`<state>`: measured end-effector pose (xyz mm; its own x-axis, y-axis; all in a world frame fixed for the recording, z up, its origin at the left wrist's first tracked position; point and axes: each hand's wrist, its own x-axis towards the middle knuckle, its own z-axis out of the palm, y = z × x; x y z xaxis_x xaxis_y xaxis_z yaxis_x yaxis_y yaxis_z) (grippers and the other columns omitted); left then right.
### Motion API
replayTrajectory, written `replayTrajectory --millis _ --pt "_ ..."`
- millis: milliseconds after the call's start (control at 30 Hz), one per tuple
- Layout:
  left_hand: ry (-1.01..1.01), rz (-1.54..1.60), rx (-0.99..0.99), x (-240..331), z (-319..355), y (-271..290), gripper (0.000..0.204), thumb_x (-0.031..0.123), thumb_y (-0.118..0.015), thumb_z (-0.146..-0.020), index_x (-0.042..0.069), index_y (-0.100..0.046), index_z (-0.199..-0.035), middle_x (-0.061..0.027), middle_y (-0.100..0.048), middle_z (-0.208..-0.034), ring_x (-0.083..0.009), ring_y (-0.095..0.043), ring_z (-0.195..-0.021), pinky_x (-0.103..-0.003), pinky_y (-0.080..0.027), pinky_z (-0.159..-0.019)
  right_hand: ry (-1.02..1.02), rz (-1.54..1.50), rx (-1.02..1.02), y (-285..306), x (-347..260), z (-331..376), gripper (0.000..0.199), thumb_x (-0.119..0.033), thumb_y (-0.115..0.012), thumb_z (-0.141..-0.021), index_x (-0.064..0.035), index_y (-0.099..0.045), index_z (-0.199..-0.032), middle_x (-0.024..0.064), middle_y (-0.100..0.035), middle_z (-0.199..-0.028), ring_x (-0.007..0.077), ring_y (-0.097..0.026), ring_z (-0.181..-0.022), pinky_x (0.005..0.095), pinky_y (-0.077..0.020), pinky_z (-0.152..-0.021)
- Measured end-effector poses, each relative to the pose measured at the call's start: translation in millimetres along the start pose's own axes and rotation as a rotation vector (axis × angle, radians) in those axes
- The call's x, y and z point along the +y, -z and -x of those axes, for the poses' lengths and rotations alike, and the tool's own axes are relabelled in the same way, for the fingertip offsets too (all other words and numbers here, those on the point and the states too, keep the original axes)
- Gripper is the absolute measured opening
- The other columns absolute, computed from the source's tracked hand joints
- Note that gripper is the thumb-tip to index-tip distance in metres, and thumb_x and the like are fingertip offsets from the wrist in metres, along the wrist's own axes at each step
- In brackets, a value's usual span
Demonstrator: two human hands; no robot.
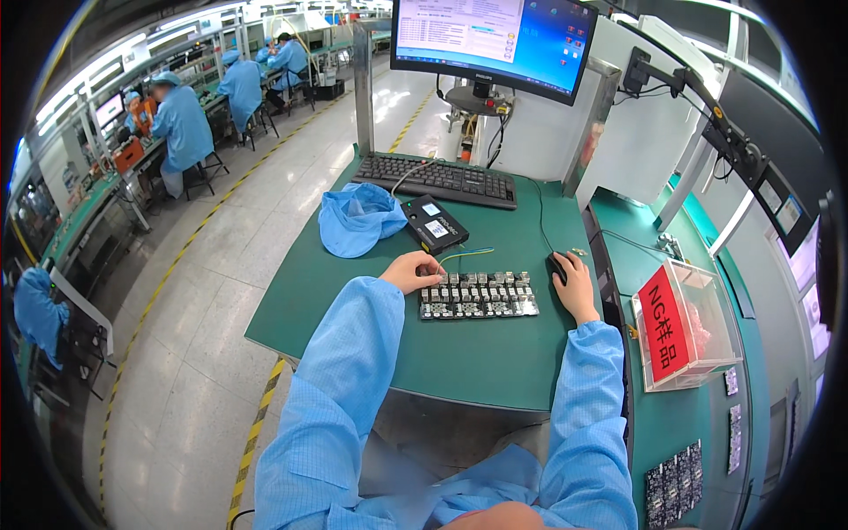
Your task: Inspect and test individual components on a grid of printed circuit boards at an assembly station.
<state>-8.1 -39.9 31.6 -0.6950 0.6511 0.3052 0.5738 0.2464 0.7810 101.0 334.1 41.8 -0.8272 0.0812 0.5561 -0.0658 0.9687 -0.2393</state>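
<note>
My left hand (412,272) is at the left end of the circuit board panel (479,309), with its thumb and fingers pinched together. A thin yellow-green wire (468,253) runs to those fingertips; its end is hidden there. The dark panel lies flat on the green table and carries rows of silvery metal connectors. On the right, my right hand (576,287) rests over a black computer mouse (556,268), its fingers curved round it. Just beyond my left hand sits a black box-shaped device (435,226) with pale labels.
A blue cloth cap (360,219) lies left of the device, before a black keyboard (442,179) and a monitor (493,40). A clear box (707,327) with a red label stands right, near more circuit boards (674,484). People in blue (183,128) work far left.
</note>
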Motion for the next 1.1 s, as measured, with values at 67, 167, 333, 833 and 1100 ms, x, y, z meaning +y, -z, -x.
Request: replayTrajectory --millis 67,167,333,833,1100 --pt "-0.022 0.017 0.021 -0.7 -0.1 -0.8 0.020 0.021 -0.073 -0.076 0.007 -0.068 -0.090 -0.0018 -0.059 -0.074 -0.0099 -0.052 -0.067 -0.026 -0.044 -0.061 0.006 -0.010 0.013 -0.2 0.1 0.2 0.045 -0.013 -0.062 -0.079 -0.0168 -0.056 -0.123 0.0119 -0.050 -0.127 0.0337 -0.050 -0.110 0.0407 -0.0438 -0.093" --pt "-0.017 0.030 0.018 -2.2 -0.3 -1.3 0.020 0.021 -0.073 -0.076 0.007 -0.068 -0.090 -0.0021 -0.059 -0.075 -0.0100 -0.052 -0.067 -0.026 -0.044 -0.062 0.006 -0.001 0.014 -0.1 0.9 0.4 0.044 -0.013 -0.062 -0.079 -0.0166 -0.056 -0.123 0.0121 -0.050 -0.127 0.0341 -0.050 -0.110 0.0406 -0.0440 -0.093" --pt "-0.013 0.020 0.020 -3.1 0.0 -1.9 0.020 0.020 -0.073 -0.076 0.007 -0.068 -0.090 -0.0021 -0.059 -0.075 -0.0100 -0.052 -0.067 -0.026 -0.044 -0.062 -0.020 -0.007 -0.024 0.8 0.1 0.5 0.047 -0.013 -0.063 -0.080 -0.0180 -0.054 -0.125 0.0121 -0.048 -0.129 0.0345 -0.049 -0.112 0.0402 -0.0431 -0.095" --pt "0.011 0.029 0.018 1.2 0.3 -0.1 0.022 0.020 -0.073 -0.075 0.007 -0.066 -0.091 -0.0015 -0.060 -0.077 -0.0104 -0.053 -0.070 -0.026 -0.046 -0.066 -0.021 -0.008 -0.025 1.3 -0.8 0.0 0.046 -0.014 -0.062 -0.080 -0.0178 -0.054 -0.125 0.0117 -0.048 -0.129 0.0340 -0.049 -0.112 0.0402 -0.0431 -0.095" --pt "0.007 -0.006 0.023 -1.1 0.4 -0.5 0.022 0.021 -0.074 -0.076 0.005 -0.061 -0.083 -0.0021 -0.058 -0.077 -0.0116 -0.053 -0.071 -0.027 -0.045 -0.066 0.003 -0.008 0.006 -0.2 0.3 0.5 0.045 -0.014 -0.063 -0.078 -0.0172 -0.056 -0.123 0.0120 -0.050 -0.127 0.0342 -0.050 -0.109 0.0408 -0.0443 -0.092"
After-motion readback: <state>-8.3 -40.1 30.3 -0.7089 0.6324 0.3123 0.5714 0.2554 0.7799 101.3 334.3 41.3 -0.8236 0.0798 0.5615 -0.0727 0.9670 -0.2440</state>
